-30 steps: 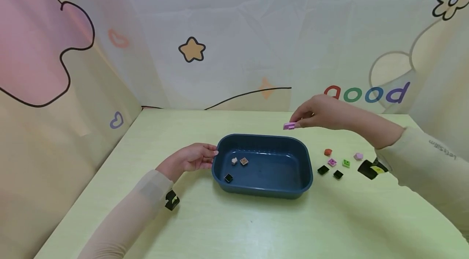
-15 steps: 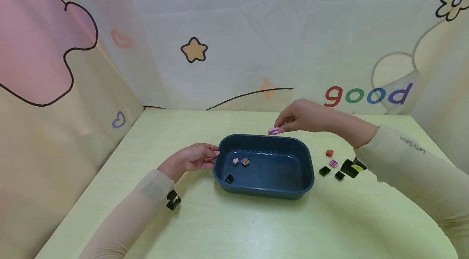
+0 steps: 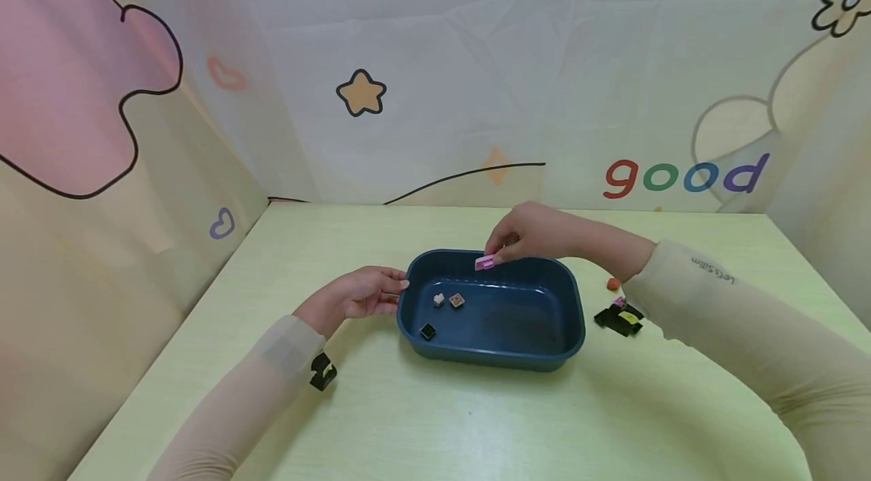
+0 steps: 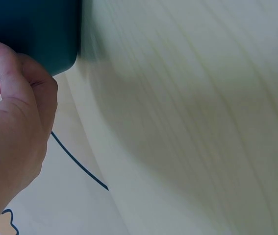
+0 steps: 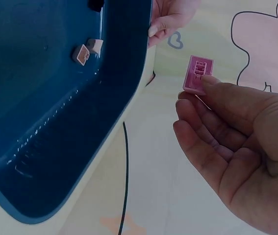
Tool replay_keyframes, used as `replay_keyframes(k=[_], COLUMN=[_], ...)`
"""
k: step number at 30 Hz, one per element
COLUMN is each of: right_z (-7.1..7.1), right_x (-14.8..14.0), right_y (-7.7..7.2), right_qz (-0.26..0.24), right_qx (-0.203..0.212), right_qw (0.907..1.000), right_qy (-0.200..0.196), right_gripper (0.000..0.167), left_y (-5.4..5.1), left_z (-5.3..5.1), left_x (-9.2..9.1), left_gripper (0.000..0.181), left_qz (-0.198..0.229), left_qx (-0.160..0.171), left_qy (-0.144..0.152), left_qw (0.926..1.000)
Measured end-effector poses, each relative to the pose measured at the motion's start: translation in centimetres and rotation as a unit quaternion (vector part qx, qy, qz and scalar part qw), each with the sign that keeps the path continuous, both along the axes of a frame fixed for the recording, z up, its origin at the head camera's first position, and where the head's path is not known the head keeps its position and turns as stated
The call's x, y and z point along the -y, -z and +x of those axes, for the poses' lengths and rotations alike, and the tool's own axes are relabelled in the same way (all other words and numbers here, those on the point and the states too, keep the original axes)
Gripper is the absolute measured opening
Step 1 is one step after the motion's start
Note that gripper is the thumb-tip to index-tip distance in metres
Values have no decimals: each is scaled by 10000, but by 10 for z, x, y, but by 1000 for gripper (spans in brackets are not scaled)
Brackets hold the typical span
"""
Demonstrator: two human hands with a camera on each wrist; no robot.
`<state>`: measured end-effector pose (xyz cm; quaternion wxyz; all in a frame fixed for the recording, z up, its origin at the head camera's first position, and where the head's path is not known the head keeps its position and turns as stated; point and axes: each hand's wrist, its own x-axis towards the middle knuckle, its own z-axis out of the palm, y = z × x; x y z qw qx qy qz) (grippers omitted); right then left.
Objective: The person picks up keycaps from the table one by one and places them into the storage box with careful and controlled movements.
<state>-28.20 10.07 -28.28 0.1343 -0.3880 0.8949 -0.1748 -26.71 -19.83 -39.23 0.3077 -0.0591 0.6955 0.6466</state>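
My right hand (image 3: 540, 230) pinches a pink keycap (image 3: 485, 262) between thumb and fingers, over the far rim of a dark blue basin (image 3: 490, 354). The right wrist view shows the hollow underside of that pink keycap (image 5: 193, 81), with a stem inside. At the basin's left end, my left hand (image 3: 355, 293) grips the rim, as the left wrist view also shows. Inside the basin, towards its left side, lie a small whitish piece (image 3: 438, 299), a brownish keycap (image 3: 457, 301) and a black keycap (image 3: 427, 331).
Right of the basin, an orange piece (image 3: 613, 284) and a pink keycap (image 3: 619, 302) lie on the light table (image 3: 408, 420); the right sleeve and wrist strap (image 3: 621, 318) cover part of that area. A printed cloth (image 3: 435, 88) hangs behind the table.
My right hand has moved left and lower with the pink keycap, from beyond the basin's far right corner to its far rim. The left hand keeps its place.
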Motion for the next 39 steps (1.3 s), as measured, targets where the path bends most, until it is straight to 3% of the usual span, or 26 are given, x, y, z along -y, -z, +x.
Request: replay_keyframes(k=[14,20,27,34,39], right_z=[-13,-14,-17,-23,-22], right_x=[24,33,42,50,55], right_y=[25,35,46,63,67], right_qz=[-51,-3,98,315,413], right_qx=[290,531,681,908,934], right_qw=[9980,9964,9946,9909,9892], right_qy=[-565,-655,-771,-938,-1053], right_gripper=[15,15,13,12,13], left_y=[2,4,4,2,0], left_z=[0,-1,-1,0,-1], left_x=[1,1,2,2,2], left_gripper=[23,30,25,31,37], left_qz=[13,3,-19,-44,-68], left_qx=[11,9,29,58,85], left_qy=[-30,1,-28,-1,-9], left_qw=[10000,10000,10000,10000,9999])
